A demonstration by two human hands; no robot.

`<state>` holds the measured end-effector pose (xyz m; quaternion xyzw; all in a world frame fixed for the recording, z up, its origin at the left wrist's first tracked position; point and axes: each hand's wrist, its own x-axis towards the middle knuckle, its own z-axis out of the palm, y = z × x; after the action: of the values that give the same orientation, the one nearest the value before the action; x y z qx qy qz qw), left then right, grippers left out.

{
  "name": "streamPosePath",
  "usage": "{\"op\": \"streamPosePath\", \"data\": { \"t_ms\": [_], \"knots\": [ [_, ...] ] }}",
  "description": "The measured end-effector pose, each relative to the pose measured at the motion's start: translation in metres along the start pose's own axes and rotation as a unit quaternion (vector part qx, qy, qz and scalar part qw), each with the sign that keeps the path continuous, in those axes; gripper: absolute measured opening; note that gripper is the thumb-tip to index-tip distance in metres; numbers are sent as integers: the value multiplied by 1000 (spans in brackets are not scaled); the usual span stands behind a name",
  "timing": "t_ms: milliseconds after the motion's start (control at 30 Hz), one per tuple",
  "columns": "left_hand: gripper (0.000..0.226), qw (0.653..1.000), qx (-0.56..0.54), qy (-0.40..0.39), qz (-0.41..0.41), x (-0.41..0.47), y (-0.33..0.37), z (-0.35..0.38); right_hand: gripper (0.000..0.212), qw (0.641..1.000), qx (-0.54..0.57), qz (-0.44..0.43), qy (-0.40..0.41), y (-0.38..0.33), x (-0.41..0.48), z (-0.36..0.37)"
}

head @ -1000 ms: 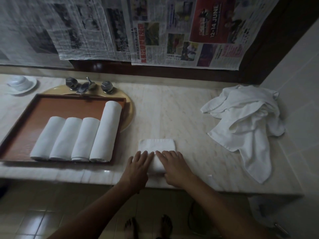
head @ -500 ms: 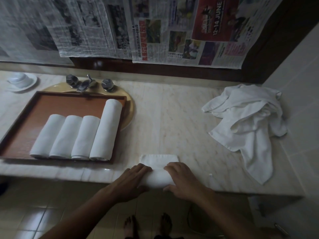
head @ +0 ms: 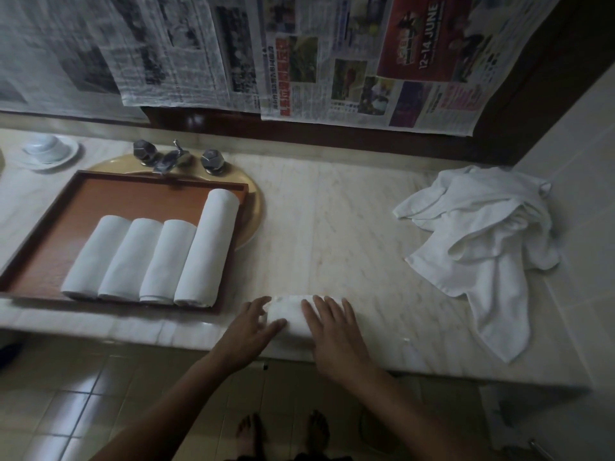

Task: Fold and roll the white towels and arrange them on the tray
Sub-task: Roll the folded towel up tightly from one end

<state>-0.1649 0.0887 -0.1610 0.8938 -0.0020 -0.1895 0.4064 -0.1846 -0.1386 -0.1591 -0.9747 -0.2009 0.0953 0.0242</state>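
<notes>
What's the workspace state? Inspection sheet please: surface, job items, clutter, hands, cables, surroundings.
Surface: pale marble counter; a sink basin sits partly under the tray.
Job's things: brown tray holds four rolled towels side by side, the rightmost longest; a fifth towel lies at the counter's front edge; loose pile of white towels at right.
Clutter: white cup on a saucer far left; faucet behind the tray.
Hands: left hand and right hand both rest on the fifth towel, fingers straight.
Cables: nothing seen.
Surroundings: newspaper sheets hang on the wall behind; tiled floor and bare feet below.
</notes>
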Motion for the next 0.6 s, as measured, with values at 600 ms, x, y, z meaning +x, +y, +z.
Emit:
{"op": "streamPosePath", "data": {
  "t_ms": [600],
  "knots": [
    [74, 855, -490, 30, -168, 0, 42, 30, 84, 986, 94, -2, -139, 19, 41, -43]
  ]
}}
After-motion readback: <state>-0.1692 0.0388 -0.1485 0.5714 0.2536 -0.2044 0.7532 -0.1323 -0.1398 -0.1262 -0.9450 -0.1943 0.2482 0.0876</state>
